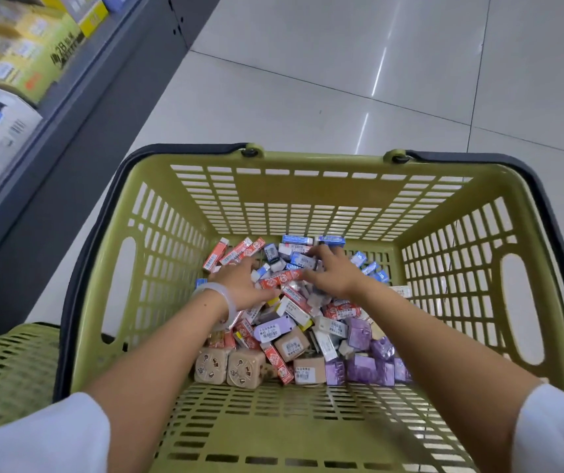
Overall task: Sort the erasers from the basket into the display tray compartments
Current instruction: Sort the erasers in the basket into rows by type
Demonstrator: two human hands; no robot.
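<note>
While both hands' fingers point(256, 264) spread apart, boxed red, blue, purple erasers point(308, 322) heaped, green basket point(311, 189)

An olive-green slotted plastic basket point(308, 192) fills the lower centre of the frame, standing on a pale tiled floor point(342, 70). A heap of small boxed erasers point(308, 332) lies inside on its bottom. A grey metal shelf unit point(79, 107) runs along the upper left. A second green slotted basket point(7, 367) sits at the lower left, just beside the first.
</note>
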